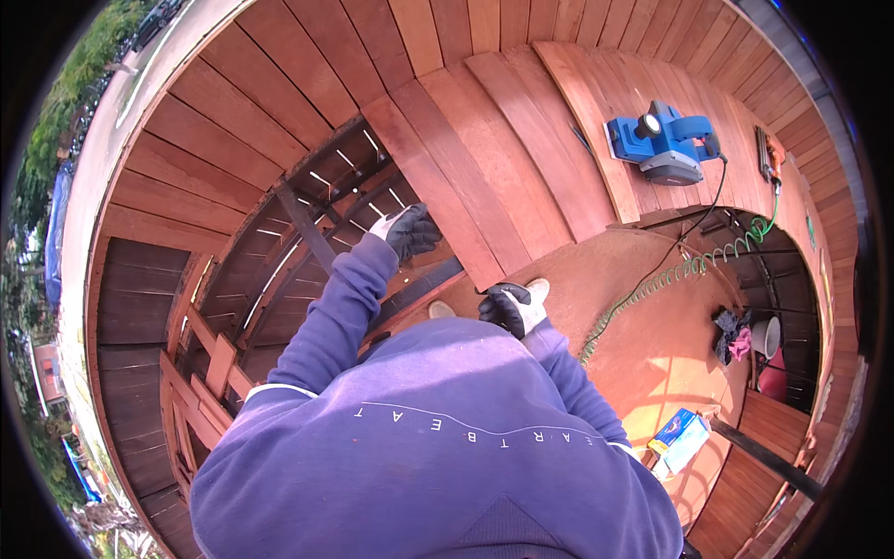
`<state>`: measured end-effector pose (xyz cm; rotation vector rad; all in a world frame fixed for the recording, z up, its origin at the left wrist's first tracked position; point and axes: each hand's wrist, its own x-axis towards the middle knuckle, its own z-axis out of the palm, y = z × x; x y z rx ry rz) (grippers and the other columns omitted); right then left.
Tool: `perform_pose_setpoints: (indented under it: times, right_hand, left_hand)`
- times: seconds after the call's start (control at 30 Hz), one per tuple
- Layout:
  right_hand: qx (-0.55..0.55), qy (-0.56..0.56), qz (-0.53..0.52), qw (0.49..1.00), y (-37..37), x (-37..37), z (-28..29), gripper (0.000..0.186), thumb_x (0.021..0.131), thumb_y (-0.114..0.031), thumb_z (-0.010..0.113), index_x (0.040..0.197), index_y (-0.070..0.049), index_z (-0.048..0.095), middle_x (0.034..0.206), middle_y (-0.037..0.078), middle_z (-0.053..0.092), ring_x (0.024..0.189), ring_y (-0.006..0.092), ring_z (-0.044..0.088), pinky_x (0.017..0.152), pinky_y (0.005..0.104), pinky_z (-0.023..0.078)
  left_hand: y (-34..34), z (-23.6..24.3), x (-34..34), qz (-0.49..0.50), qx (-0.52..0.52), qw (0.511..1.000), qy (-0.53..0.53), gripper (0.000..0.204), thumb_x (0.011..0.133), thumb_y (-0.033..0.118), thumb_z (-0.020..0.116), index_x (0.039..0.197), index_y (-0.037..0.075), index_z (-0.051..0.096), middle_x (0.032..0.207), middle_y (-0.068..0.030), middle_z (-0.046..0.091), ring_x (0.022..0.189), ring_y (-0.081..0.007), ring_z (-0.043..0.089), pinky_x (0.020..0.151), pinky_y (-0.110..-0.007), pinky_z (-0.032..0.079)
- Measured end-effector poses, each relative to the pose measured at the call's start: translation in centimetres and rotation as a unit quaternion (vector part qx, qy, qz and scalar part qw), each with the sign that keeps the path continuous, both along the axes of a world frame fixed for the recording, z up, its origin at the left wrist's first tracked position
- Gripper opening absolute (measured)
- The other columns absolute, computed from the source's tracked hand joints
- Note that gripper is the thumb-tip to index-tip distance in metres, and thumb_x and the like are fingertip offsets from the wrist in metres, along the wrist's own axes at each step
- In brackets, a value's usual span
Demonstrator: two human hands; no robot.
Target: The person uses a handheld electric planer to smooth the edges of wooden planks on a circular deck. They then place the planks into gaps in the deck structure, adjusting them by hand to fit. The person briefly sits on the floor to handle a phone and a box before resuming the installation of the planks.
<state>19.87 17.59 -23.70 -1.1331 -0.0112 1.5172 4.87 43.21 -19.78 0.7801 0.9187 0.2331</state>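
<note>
Evidently, black-gloved left hand [410, 232] and right hand [507, 309] curl beside a flat wooden plank [441, 191], grip unclear.

A long, narrow, reddish-brown wooden plank [433, 186] lies flat and aslant, well to the left of the blue planer [663, 144], its far end farther left of it than its near end.

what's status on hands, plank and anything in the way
Left hand at left edge of plank, right hand by its near end, grip unclear. Plank lies alongside other boards, open framing to its left. Blue planer off right, clear of both hands.
</note>
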Motion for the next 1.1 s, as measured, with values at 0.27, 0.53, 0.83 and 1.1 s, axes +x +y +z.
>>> perform_pose_setpoints:
  times: [0.27,0.53,0.83,1.1]
  right_hand:
    - [0.064,-0.105,0.048,0.991,1.1,0.8,0.4,0.019,0.090,-0.015,0.067,0.093,0.003,0.064,0.080,0.016,0.068,0.069,0.0243,0.068,0.064,0.0350,0.057]
    - [0.065,-0.122,0.108,0.985,0.9,1.3,-0.1,0.019,0.090,-0.017,0.065,0.098,-0.001,0.065,0.080,0.012,0.068,0.071,0.0216,0.067,0.066,0.0337,0.056]
    - [0.076,-0.095,0.155,0.980,0.9,3.0,-2.2,0.024,0.090,-0.014,0.067,0.102,0.006,0.061,0.085,0.013,0.067,0.075,0.0204,0.067,0.070,0.0315,0.056]
    - [0.010,-0.134,0.181,0.974,-0.7,7.2,3.8,0.034,0.095,-0.015,0.063,0.121,0.006,0.058,0.089,0.012,0.068,0.075,0.0159,0.066,0.070,0.0275,0.055]
  left_hand:
    - [-1.7,-5.0,1.3,0.089,0.131,0.987,-0.011,0.019,0.091,0.015,0.068,0.106,0.002,0.065,0.096,-0.0073,0.069,0.084,-0.0199,0.068,0.076,-0.033,0.057]
    - [-2.4,-5.4,1.1,0.061,0.310,0.947,0.059,0.018,0.093,0.018,0.067,0.102,0.002,0.068,0.094,-0.0005,0.069,0.084,-0.0081,0.059,0.078,-0.025,0.049]
    - [-0.9,-2.8,1.2,0.033,0.075,0.997,-0.005,0.018,0.092,0.022,0.067,0.103,0.007,0.066,0.090,-0.0027,0.069,0.087,-0.0145,0.065,0.077,-0.030,0.054]
    - [5.7,-9.8,3.7,0.228,0.179,0.957,0.004,0.048,0.095,0.040,0.059,0.125,0.004,0.055,0.117,-0.0123,0.064,0.105,-0.0248,0.062,0.092,-0.039,0.049]
